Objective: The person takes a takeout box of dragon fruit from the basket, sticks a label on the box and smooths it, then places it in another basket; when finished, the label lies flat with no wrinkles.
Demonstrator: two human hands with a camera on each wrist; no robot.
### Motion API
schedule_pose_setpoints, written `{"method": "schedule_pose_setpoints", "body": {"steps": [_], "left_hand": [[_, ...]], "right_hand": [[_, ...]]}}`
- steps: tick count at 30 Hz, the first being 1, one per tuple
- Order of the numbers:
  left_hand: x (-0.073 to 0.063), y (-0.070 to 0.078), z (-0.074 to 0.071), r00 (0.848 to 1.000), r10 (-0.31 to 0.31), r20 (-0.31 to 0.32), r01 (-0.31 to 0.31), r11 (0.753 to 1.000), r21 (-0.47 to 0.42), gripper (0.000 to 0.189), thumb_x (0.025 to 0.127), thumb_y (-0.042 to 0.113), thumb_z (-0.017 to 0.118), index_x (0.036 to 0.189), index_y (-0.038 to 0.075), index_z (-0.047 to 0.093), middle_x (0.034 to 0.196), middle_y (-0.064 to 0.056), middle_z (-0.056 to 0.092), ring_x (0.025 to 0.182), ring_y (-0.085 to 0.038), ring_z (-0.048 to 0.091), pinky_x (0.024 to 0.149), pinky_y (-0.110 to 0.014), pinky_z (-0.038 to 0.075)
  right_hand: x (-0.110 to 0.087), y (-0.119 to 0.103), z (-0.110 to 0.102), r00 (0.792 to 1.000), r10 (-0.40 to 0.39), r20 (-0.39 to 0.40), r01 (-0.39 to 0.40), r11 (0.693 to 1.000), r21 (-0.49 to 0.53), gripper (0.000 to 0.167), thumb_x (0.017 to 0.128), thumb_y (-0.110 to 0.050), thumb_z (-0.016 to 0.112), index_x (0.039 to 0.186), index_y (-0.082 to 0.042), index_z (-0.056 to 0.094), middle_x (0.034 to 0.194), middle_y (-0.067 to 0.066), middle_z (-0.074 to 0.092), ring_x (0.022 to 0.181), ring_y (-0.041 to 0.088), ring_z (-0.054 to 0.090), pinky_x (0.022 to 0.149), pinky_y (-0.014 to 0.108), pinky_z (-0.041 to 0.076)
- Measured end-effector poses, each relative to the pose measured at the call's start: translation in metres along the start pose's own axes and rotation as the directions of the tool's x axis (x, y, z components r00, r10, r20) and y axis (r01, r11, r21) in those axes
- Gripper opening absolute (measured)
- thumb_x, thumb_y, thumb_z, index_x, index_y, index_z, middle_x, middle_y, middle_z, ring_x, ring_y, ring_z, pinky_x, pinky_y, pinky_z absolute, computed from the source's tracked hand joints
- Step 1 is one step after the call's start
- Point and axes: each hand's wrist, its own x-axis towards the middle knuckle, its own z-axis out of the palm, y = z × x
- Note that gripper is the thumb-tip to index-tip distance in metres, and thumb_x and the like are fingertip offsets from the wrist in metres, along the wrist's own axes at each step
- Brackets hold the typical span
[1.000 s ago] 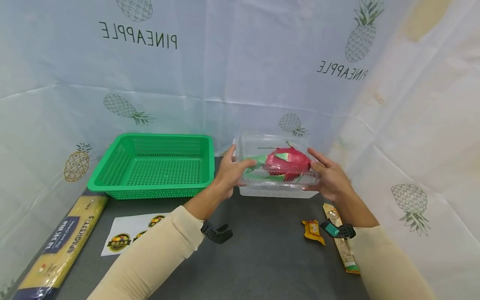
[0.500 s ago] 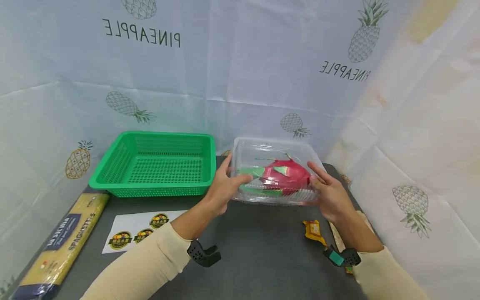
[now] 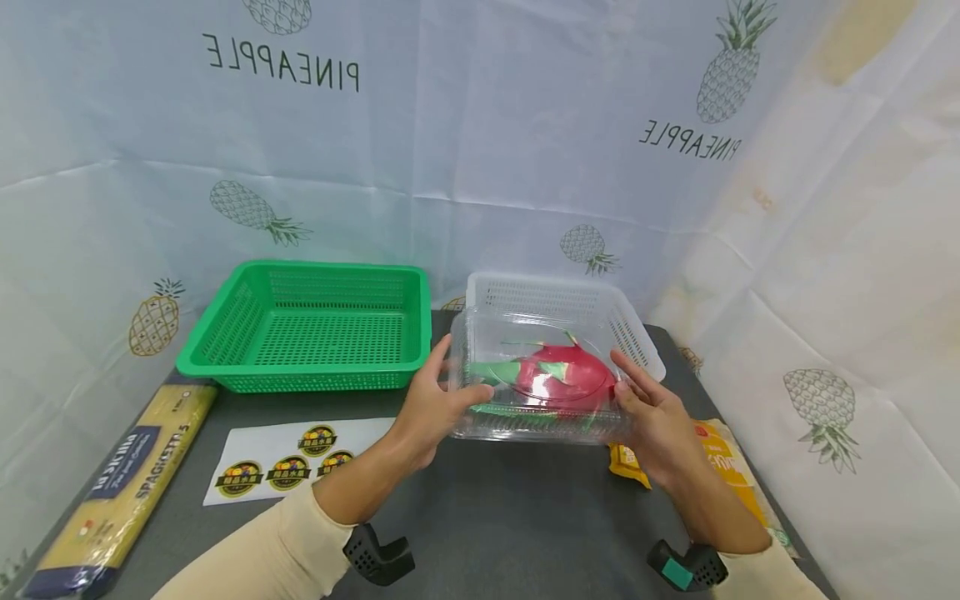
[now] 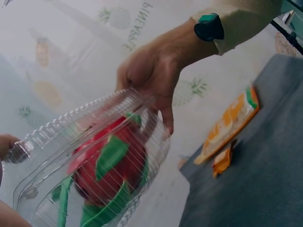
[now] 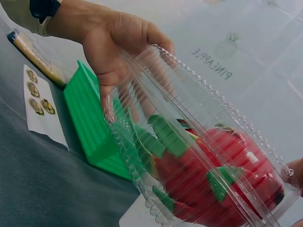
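Your left hand and right hand clasp the ridged clear plastic clamshell box with the red dragon fruit, lifted clear of the white mesh basket; setting it down remains.

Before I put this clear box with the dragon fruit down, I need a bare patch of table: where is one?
The widest bare stretch of the grey table lies in front of the clear box, between the sticker sheet and the orange snack packets. The green basket and white basket crowd the back; the spaghetti pack takes the left edge.
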Motion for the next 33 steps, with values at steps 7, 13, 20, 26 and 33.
{"method": "schedule_pose_setpoints", "body": {"steps": [7,13,20,26,33], "left_hand": [[-0.016,-0.009,-0.009,1.0,-0.022,0.008,0.023,0.999,-0.032,0.095,0.082,0.01,0.075,0.156,0.021,0.015,0.145,-0.016,0.024,0.121,-0.038,0.034,0.077,-0.046,0.052],[-0.03,-0.02,-0.014,1.0,-0.017,0.012,0.017,0.999,-0.03,0.094,0.083,0.01,0.074,0.156,0.018,0.014,0.148,-0.019,0.022,0.125,-0.041,0.034,0.074,-0.044,0.053],[-0.042,-0.034,-0.018,1.0,-0.018,0.007,0.018,0.999,-0.052,0.096,0.082,0.007,0.074,0.155,0.015,0.014,0.145,-0.022,0.026,0.116,-0.04,0.043,0.072,-0.044,0.053],[-0.046,-0.047,-0.022,0.999,-0.039,-0.004,0.039,0.998,-0.048,0.096,0.08,0.006,0.075,0.155,0.014,0.015,0.145,-0.022,0.027,0.113,-0.037,0.043,0.07,-0.042,0.053],[-0.053,-0.059,-0.028,0.997,-0.072,-0.022,0.07,0.996,-0.05,0.096,0.079,0.004,0.075,0.154,0.013,0.018,0.145,-0.022,0.028,0.11,-0.037,0.043,0.07,-0.041,0.053]], "right_hand": [[-0.011,0.013,0.006,1.0,0.014,-0.013,-0.013,1.0,0.017,0.06,0.1,-0.021,0.053,0.154,-0.023,0.028,0.156,0.009,0.016,0.128,0.031,0.032,0.094,0.041,0.045],[-0.02,0.029,0.009,1.0,-0.021,-0.023,0.019,0.997,-0.073,0.058,0.101,-0.019,0.052,0.154,-0.017,0.029,0.157,0.01,0.012,0.137,0.035,0.021,0.101,0.047,0.036],[-0.026,0.047,0.014,0.996,0.008,-0.09,-0.016,0.996,-0.087,0.055,0.1,-0.014,0.054,0.152,-0.017,0.035,0.157,0.01,0.017,0.139,0.035,0.019,0.103,0.048,0.031],[-0.029,0.061,0.019,0.995,0.007,-0.102,-0.014,0.998,-0.069,0.055,0.1,-0.012,0.053,0.151,-0.013,0.034,0.157,0.008,0.019,0.138,0.033,0.018,0.107,0.053,0.024],[-0.033,0.076,0.022,0.995,0.011,-0.099,-0.018,0.997,-0.071,0.055,0.099,-0.01,0.054,0.151,-0.01,0.035,0.155,0.009,0.021,0.139,0.031,0.014,0.109,0.051,0.022]]}}
